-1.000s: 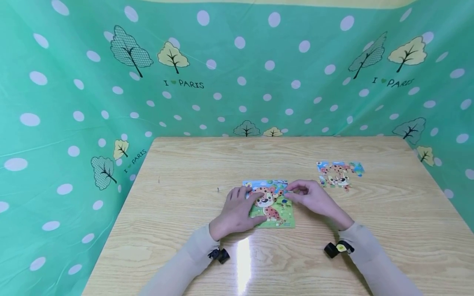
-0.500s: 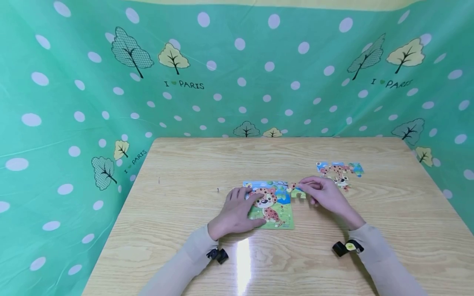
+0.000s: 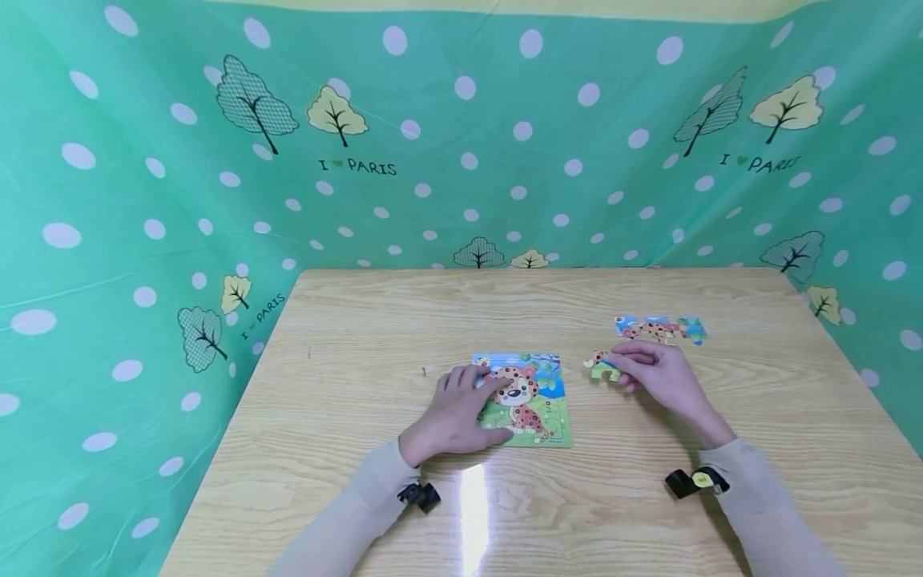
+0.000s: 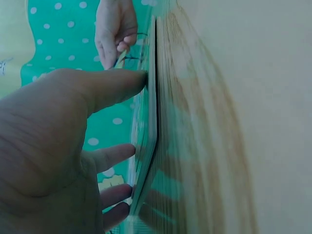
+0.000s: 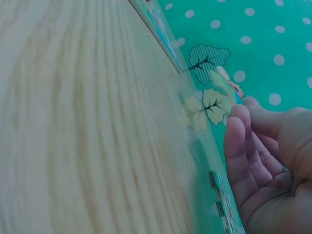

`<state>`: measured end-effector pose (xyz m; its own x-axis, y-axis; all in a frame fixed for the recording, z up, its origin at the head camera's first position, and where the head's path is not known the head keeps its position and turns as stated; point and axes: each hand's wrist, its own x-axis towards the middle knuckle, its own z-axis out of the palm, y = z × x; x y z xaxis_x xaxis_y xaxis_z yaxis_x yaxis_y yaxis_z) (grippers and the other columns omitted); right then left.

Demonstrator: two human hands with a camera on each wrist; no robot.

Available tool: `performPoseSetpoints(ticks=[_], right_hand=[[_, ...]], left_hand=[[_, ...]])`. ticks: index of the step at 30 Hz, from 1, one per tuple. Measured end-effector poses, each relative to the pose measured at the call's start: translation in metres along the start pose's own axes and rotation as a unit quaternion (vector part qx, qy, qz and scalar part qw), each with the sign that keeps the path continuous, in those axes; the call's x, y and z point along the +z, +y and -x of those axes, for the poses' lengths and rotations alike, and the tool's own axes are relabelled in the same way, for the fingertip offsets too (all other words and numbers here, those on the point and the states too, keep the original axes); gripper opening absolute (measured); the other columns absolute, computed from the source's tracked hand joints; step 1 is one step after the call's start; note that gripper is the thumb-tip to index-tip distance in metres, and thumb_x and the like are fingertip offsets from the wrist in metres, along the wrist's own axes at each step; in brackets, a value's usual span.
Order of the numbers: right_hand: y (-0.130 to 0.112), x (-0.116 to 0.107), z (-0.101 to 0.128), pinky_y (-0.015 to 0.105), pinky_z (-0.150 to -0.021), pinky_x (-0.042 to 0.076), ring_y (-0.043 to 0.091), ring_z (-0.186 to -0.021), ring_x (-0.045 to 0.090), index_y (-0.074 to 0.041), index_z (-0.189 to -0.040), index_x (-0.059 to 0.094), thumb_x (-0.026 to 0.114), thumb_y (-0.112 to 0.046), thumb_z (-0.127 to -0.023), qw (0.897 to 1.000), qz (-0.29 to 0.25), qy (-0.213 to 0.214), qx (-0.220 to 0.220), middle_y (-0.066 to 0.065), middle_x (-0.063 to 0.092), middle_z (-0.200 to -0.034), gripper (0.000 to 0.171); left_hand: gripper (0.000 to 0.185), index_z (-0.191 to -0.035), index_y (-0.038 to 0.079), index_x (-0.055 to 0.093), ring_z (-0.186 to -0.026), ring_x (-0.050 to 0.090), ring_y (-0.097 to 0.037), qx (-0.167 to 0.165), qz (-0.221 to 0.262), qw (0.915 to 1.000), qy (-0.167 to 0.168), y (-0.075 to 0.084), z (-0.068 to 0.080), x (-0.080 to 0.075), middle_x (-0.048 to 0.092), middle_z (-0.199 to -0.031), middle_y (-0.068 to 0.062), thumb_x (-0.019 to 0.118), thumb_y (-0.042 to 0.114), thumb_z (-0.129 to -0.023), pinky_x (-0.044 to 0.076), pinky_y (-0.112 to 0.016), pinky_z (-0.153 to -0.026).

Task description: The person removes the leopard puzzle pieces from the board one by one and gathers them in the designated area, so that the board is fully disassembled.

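Right hand pinches a puzzle piece, plain overhead; left hand presses flat on the puzzle board.

Your left hand lies palm down, fingers extended and slightly spread. Your right hand is raised forward, fingertips pinched together. Both beige-sleeved forearms angle inward.

Pale wood grain, printed card and a spotted sheet

The table at the bottom of the frame looks like light wood or wood-look laminate, smooth and glossy, with a bright glare streak at lower centre. The puzzle board and the loose puzzle pieces at centre right look like printed card with a slight sheen. The green dotted backdrop filling the upper frame looks like thin, smooth sheeting, faintly creased. The sleeves seem soft, matt knit.
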<state>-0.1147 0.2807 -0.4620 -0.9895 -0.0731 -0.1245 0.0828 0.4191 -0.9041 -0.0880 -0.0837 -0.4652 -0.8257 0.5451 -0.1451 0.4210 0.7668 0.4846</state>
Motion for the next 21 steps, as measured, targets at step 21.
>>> performPoseSetpoints(ticks=[21], right_hand=[[0.02, -0.043, 0.004, 0.024, -0.065, 0.061, 0.003, -0.075, 0.068, 0.004, -0.142, 0.062, 0.063, -0.041, -0.108, 0.995, 0.057, 0.072, 0.038, -0.018, 0.071, -0.086, 0.057]], left_hand=[[0.079, -0.163, 0.02, 0.045, -0.158, 0.03, -0.038, 0.033, 0.032, 0.9982, -0.039, -0.012, 0.004, -0.017, 0.037, -0.17, -0.013, 0.076, 0.04, -0.093, 0.024, -0.066, -0.128]])
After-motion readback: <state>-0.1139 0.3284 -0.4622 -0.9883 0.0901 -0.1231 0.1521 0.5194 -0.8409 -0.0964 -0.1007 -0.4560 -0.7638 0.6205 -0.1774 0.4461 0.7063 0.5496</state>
